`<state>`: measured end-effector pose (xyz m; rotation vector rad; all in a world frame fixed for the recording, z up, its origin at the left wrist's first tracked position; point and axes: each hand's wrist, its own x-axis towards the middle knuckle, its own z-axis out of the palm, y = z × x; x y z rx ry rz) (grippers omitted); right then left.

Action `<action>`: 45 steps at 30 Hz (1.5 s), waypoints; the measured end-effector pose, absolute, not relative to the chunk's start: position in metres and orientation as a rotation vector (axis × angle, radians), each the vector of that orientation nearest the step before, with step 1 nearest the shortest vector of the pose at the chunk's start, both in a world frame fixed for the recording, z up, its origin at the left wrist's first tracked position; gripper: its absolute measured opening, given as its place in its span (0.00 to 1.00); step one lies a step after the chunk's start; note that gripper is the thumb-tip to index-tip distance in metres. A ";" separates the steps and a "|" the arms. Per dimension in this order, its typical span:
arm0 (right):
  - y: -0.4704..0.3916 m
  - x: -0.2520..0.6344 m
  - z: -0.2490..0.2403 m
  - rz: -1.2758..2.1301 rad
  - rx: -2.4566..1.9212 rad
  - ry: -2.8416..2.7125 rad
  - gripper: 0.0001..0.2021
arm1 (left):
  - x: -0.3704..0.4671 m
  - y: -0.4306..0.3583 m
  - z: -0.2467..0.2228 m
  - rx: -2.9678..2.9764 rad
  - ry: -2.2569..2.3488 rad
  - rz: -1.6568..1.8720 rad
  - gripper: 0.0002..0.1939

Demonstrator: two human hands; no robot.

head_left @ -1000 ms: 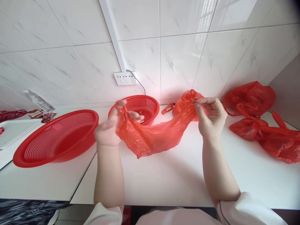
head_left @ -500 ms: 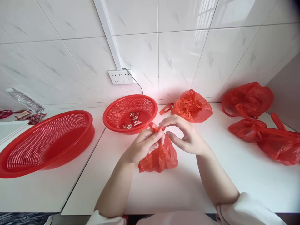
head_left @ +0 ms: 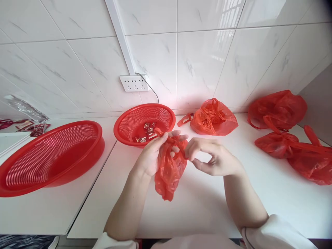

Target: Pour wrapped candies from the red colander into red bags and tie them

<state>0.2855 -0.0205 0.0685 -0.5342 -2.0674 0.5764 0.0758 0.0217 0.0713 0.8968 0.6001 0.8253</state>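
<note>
A thin red plastic bag (head_left: 169, 173) hangs crumpled in front of me over the white table. My left hand (head_left: 153, 152) is closed around its upper part, some fingertips showing through and past the film. At the bag's right edge, my right hand (head_left: 211, 155) pinches a bit of the plastic between thumb and fingers. Just behind the hands stands a round red plastic basket (head_left: 121, 119) with several small wrapped pieces (head_left: 149, 128) inside. What the held bag contains cannot be made out.
A larger red basket (head_left: 100, 135) stands on the left. At the back is an open red bag (head_left: 228, 121) of crumpled plastic; more red bags (head_left: 280, 107) lie at the right. A clear bottle (head_left: 27, 109) rests far left. A socket strip (head_left: 134, 83) is on the tiled wall.
The bag has been lifted and turned, now hanging longer and narrower. My left hand has shifted its hold round it, and my right hand has closed on its right edge.
</note>
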 end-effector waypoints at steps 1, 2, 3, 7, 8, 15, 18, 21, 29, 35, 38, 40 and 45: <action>-0.022 0.285 0.070 0.612 -0.529 -2.141 0.10 | 0.075 0.022 0.071 0.893 0.584 0.803 0.12; -0.022 0.284 0.070 0.645 -0.526 -2.176 0.09 | 0.074 0.021 0.070 0.935 0.575 0.770 0.12; -0.021 0.283 0.070 0.672 -0.523 -2.172 0.06 | 0.072 0.020 0.070 1.027 0.563 0.726 0.13; -0.011 0.270 0.064 0.741 -0.631 -1.848 0.06 | 0.066 0.009 0.068 1.781 0.605 0.675 0.17; -0.007 0.266 0.061 0.796 -0.683 -1.788 0.08 | 0.066 0.007 0.068 2.004 0.637 0.748 0.15; 0.009 0.257 0.046 1.173 -0.739 -1.649 0.14 | 0.068 0.018 0.060 2.450 0.562 1.275 0.11; 0.013 0.261 0.041 1.175 -0.707 -1.577 0.10 | 0.068 0.022 0.059 2.355 0.568 1.353 0.14; 0.014 0.267 0.043 1.137 -0.769 -1.572 0.09 | 0.067 0.024 0.059 2.330 0.548 1.328 0.13; 0.000 0.264 0.054 1.188 -0.979 -1.995 0.14 | 0.068 0.032 0.051 2.373 0.811 1.256 0.13; 0.000 0.246 0.044 0.902 -1.086 -1.967 0.05 | 0.073 0.030 0.050 2.188 0.920 1.224 0.09; 0.005 0.249 0.044 1.040 -0.922 -1.855 0.05 | 0.063 0.037 0.053 2.176 0.849 0.985 0.32; 0.008 0.255 0.045 1.155 -0.793 -1.740 0.04 | 0.055 0.043 0.051 2.155 0.802 0.785 0.39; 0.014 0.267 0.047 1.217 -0.814 -1.523 0.09 | 0.055 0.051 0.043 1.915 0.826 0.571 0.12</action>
